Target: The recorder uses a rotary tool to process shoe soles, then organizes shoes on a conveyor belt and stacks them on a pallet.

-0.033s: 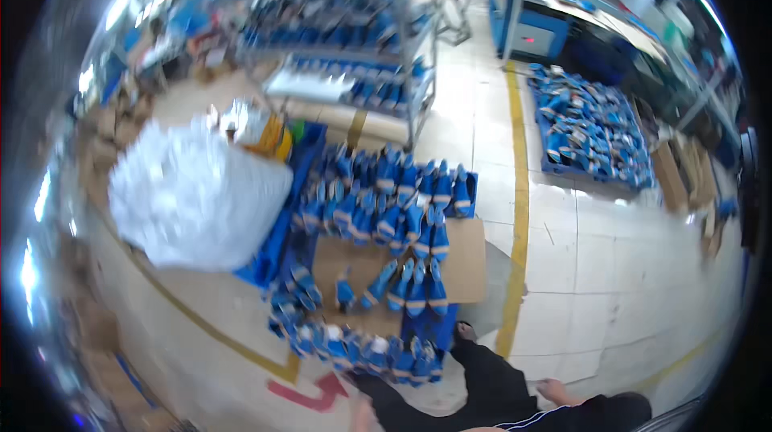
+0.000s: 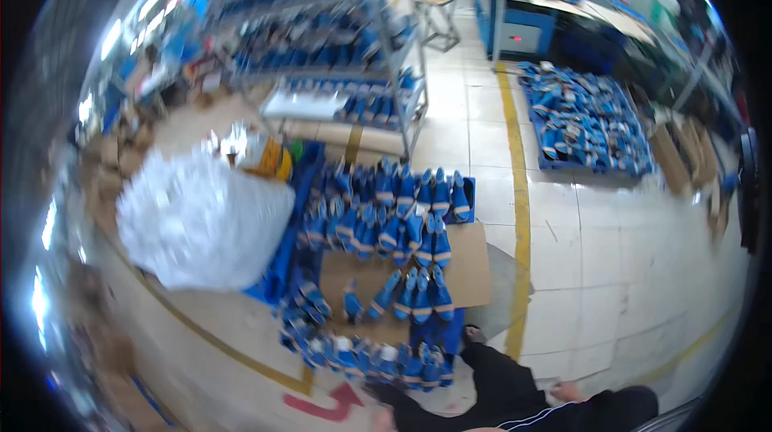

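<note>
My right hand (image 2: 568,391) rests beside my dark-trousered leg at the lower right, small and blurred. What its fingers do I cannot make out, and no object shows in it. A pale, smeared part of my left hand (image 2: 384,417) appears at the bottom edge, by my other leg; its fingers are not clear. Ahead of my feet, rows of blue shoes with tan soles (image 2: 422,295) stand on blue pallets and a brown cardboard sheet (image 2: 466,263). The front row of blue shoes (image 2: 386,364) lies closest to my legs. Neither hand touches the shoes.
Left of the shoes sits a large white translucent sack (image 2: 205,219), with a yellow bag (image 2: 275,162) behind it. A metal rack (image 2: 386,78) of shoes stands beyond. Another shoe-covered blue pallet (image 2: 587,122) lies right of the yellow floor line (image 2: 521,255), near cardboard boxes (image 2: 683,154).
The view has shifted slightly, so the shoes, sack and my legs sit a little lower and further right, while the rack and table sit further left. The shoes look unmoved.
</note>
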`<action>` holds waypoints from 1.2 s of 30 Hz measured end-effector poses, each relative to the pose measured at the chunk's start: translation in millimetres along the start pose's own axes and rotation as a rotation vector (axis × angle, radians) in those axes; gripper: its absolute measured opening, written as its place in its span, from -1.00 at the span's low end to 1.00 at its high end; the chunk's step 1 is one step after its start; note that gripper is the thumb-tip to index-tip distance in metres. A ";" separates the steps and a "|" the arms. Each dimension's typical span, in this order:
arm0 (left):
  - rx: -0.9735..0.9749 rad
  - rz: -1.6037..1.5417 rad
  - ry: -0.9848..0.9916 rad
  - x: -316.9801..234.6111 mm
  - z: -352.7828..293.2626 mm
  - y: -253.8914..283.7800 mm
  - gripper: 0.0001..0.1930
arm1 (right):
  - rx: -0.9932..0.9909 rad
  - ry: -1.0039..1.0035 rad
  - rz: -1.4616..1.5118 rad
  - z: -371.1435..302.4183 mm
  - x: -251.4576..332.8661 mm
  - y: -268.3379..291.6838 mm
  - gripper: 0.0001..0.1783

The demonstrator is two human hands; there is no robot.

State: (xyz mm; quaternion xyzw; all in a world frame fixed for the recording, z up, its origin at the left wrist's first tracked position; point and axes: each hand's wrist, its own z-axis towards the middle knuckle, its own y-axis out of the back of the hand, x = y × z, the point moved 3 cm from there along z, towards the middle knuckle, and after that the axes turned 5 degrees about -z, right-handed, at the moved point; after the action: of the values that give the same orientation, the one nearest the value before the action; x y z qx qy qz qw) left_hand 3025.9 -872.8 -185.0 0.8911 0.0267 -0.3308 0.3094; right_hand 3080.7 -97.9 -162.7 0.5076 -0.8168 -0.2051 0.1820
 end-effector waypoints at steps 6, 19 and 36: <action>0.638 0.283 -0.172 -102.8 -161.6 -156.0 -0.33 | -0.237 0.346 0.376 -49.9 32.3 58.6 -0.56; 0.595 -0.298 -0.360 -382.1 -117.8 -345.6 -0.64 | -0.395 -0.157 0.846 -78.6 -158.0 88.1 -0.63; 0.276 0.121 -0.079 -548.7 -175.9 -451.3 -0.44 | -0.204 -0.028 0.685 325.0 -124.4 644.3 -0.55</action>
State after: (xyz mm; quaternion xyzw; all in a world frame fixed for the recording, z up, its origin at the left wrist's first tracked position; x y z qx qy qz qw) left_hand 2585.0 -322.2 10.4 0.9114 -0.0849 -0.3471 0.2041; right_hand 2482.4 321.5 -115.1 0.1806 -0.9173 -0.2197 0.2786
